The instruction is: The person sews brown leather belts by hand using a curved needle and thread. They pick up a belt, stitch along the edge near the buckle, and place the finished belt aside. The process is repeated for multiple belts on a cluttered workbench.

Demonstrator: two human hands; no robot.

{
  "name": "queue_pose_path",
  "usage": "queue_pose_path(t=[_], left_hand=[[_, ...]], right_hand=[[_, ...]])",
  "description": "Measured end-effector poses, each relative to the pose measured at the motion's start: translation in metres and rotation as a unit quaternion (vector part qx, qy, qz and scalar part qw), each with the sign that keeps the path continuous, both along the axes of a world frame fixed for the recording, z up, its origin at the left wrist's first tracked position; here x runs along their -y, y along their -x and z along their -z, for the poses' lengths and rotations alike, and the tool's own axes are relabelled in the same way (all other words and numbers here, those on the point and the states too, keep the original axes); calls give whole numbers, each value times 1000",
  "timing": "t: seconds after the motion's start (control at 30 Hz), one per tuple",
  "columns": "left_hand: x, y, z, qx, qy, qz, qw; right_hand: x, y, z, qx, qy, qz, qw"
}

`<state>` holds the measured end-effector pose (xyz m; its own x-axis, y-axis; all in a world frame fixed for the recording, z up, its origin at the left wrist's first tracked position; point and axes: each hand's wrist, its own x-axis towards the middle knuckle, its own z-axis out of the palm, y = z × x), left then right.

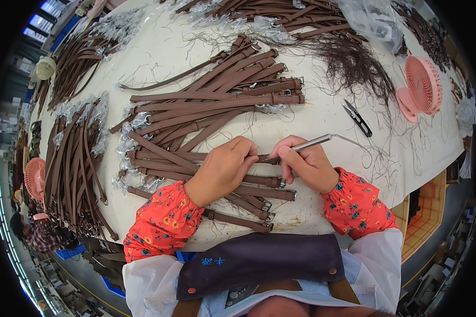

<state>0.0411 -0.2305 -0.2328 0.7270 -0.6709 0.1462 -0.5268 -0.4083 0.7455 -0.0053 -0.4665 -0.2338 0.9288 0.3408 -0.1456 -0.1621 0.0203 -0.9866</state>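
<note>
My left hand (226, 165) is closed, fingers pinching a narrow brown leather strap (169, 155) near its buckle end. Between the fingers of my right hand (308, 162) is a silver pen-shaped tool (313, 142), its back end pointing up to the right with a thin bent line trailing from it. The tool's working end is close to the strap, between both hands, and partly covered by fingers. Several more buckled straps (238, 224) lie just below my hands. Beyond them is a large pile of brown straps (217, 105), some wrapped in clear plastic.
Black thread snips (357, 118) lie to the right, near a pink fan (423, 87) and a heap of dark threads (354, 66). More strap bundles (74, 164) cover the left side of the white table (322, 208). A yellow crate (428, 216) stands at lower right.
</note>
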Motion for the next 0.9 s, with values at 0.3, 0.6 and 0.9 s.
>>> queue_pose_path(t=[0.3,0.6,0.9], left_hand=[[0,0,0,-3,3,1,1000],[8,1,-2,-5,38,-34,999],[6,-3,0,30,-16,-7,999]], right_hand=[[0,0,-1,0,4,-1,1000],[1,1,-2,7,3,20,1000],[0,0,1,6,-2,21,1000]])
